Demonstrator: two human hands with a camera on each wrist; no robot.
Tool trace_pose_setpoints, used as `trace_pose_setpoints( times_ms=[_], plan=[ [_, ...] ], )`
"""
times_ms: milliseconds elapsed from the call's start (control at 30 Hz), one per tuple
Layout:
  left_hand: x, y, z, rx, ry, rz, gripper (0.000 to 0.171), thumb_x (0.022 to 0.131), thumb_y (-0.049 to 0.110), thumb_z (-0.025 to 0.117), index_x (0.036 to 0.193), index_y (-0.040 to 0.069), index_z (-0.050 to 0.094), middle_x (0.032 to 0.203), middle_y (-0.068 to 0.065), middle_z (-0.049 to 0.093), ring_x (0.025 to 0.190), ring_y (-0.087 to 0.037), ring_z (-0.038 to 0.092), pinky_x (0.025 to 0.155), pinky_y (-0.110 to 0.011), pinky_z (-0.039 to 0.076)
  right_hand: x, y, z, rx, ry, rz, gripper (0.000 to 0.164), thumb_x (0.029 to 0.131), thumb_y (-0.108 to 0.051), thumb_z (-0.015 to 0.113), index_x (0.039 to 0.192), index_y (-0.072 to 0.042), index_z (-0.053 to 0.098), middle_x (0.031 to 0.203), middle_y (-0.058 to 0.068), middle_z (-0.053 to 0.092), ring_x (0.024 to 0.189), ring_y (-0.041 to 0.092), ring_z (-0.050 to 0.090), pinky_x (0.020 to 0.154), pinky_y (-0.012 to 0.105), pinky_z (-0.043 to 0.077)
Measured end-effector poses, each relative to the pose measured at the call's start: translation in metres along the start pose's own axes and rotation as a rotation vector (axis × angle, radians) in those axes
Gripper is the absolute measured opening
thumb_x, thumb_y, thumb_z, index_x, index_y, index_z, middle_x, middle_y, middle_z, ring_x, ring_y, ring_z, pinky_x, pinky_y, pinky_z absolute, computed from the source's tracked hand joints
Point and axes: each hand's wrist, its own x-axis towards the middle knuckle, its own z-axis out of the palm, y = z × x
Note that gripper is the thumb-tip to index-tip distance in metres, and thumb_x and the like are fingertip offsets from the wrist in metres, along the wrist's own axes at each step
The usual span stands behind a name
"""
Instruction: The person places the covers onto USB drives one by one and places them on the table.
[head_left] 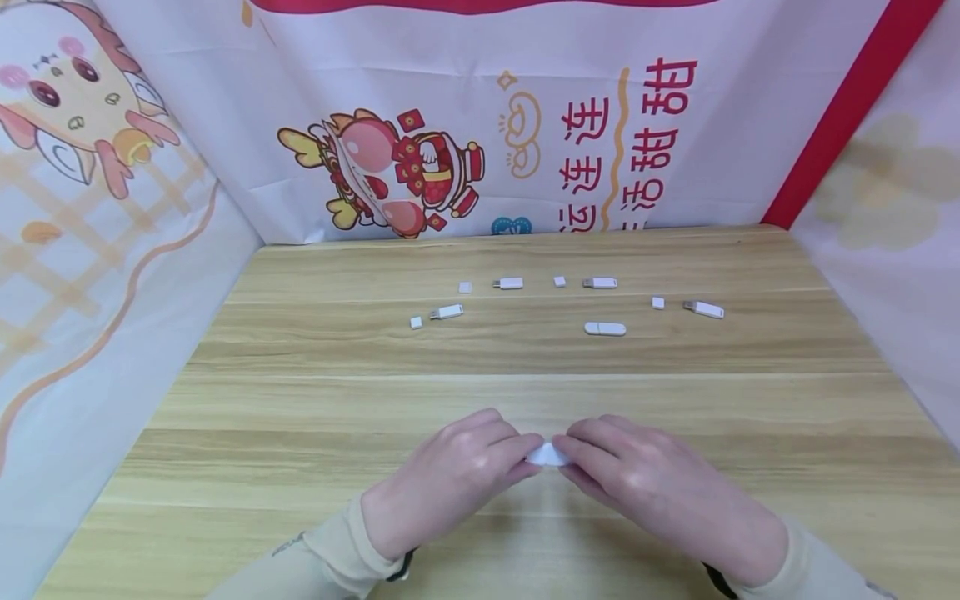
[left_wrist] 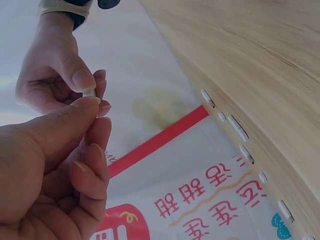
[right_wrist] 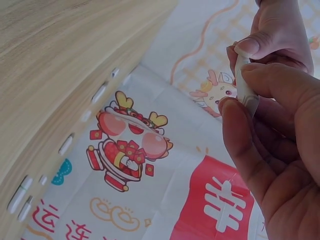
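Observation:
Between my two hands, low over the front of the table in the head view, is a white USB stick point(head_left: 548, 455), mostly covered by fingers. My left hand point(head_left: 467, 467) pinches its left end between thumb and forefinger. From the other side, my right hand point(head_left: 647, 477) grips the right end the same way, and the fingertips of both hands nearly meet. In the right wrist view the stick's white side point(right_wrist: 245, 86) shows between the thumbs. Farther back lies another white USB stick point(head_left: 605, 329) with its cap on.
Several uncapped USB sticks lie toward the table's back, among them one at left point(head_left: 447, 312) and one at right point(head_left: 705, 309). Small white caps, such as this cap point(head_left: 657, 302), sit beside them. A printed cloth point(head_left: 442, 75) hangs behind the wooden table point(head_left: 337, 400) and along its sides.

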Motion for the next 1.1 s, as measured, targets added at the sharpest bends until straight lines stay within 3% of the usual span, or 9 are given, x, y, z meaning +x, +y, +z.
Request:
trace_pose_setpoints(
  times_ms=[367,467,600,800,867,933,1000,1067,1100],
  plan=[
    [0.002,-0.001,0.002,-0.084,-0.008,-0.018,0.014,0.086,0.013,0.079,0.096,0.005,0.072,0.079,0.004,0.067,0.070,-0.008,0.056,0.066,-0.013,0.047,0.002,-0.001,-0.001,-0.020,-0.053,0.006,0.048,0.109,-0.026,0.031,0.102,-0.002,0.071,0.094,0.003,0.066,0.082,0.014,0.064,0.071,0.026,0.057],
    [0.003,-0.001,0.002,-0.084,-0.006,-0.017,0.016,0.086,0.012,0.079,0.097,0.004,0.072,0.081,0.003,0.068,0.070,-0.008,0.057,0.067,-0.013,0.047,0.003,-0.001,-0.001,-0.009,-0.051,0.002,0.038,0.108,-0.024,0.040,0.103,-0.001,0.071,0.095,0.003,0.066,0.082,0.015,0.064,0.071,0.026,0.057],
    [0.004,-0.002,0.002,-0.073,-0.002,-0.014,0.017,0.085,0.011,0.079,0.098,0.002,0.073,0.081,0.002,0.069,0.071,-0.009,0.058,0.068,-0.015,0.048,0.004,0.000,-0.001,0.000,-0.043,-0.004,0.019,0.098,-0.017,0.065,0.105,0.000,0.071,0.096,0.005,0.066,0.081,0.016,0.064,0.071,0.027,0.057],
    [0.007,-0.003,0.004,-0.042,-0.008,0.003,0.017,0.084,0.011,0.080,0.097,0.002,0.073,0.081,0.001,0.069,0.071,-0.009,0.058,0.068,-0.014,0.048,0.004,0.003,0.001,-0.020,-0.020,-0.021,0.023,0.102,-0.017,0.055,0.102,0.001,0.070,0.093,0.005,0.066,0.078,0.016,0.064,0.068,0.026,0.057],
    [0.008,-0.004,0.005,-0.034,-0.024,0.004,0.017,0.085,0.012,0.079,0.097,0.003,0.073,0.082,0.002,0.069,0.071,-0.008,0.057,0.068,-0.013,0.047,0.004,0.003,0.001,-0.021,-0.026,-0.016,0.015,0.095,-0.013,0.068,0.101,0.001,0.070,0.092,0.005,0.066,0.077,0.015,0.064,0.068,0.026,0.057],
    [0.009,-0.005,0.005,-0.043,-0.042,-0.001,0.016,0.086,0.012,0.079,0.097,0.003,0.072,0.082,0.002,0.068,0.070,-0.008,0.056,0.068,-0.013,0.046,0.003,0.004,0.001,-0.025,-0.039,-0.009,0.022,0.083,-0.009,0.080,0.101,0.000,0.070,0.091,0.005,0.065,0.076,0.015,0.064,0.067,0.026,0.057],
    [0.010,-0.005,0.006,-0.048,-0.058,-0.004,0.015,0.087,0.013,0.078,0.097,0.004,0.072,0.082,0.002,0.068,0.070,-0.008,0.055,0.067,-0.013,0.045,0.003,0.005,0.001,-0.027,-0.043,-0.010,0.026,0.079,-0.008,0.083,0.100,0.000,0.070,0.089,0.005,0.065,0.075,0.015,0.063,0.066,0.025,0.057],
    [0.012,-0.006,0.007,-0.057,-0.072,-0.010,0.014,0.087,0.013,0.078,0.097,0.004,0.072,0.080,0.003,0.067,0.069,-0.008,0.054,0.066,-0.013,0.045,0.002,0.007,0.002,-0.031,-0.045,-0.013,0.015,0.089,-0.010,0.074,0.099,0.001,0.070,0.088,0.004,0.064,0.075,0.014,0.062,0.066,0.025,0.056],
    [0.013,-0.007,0.007,-0.057,-0.078,-0.014,0.013,0.087,0.013,0.077,0.096,0.005,0.072,0.079,0.003,0.067,0.068,-0.007,0.053,0.065,-0.013,0.044,0.002,0.008,0.002,-0.033,-0.051,-0.009,0.015,0.089,-0.009,0.075,0.099,0.001,0.070,0.088,0.004,0.063,0.074,0.014,0.062,0.065,0.024,0.056]
  ],
)
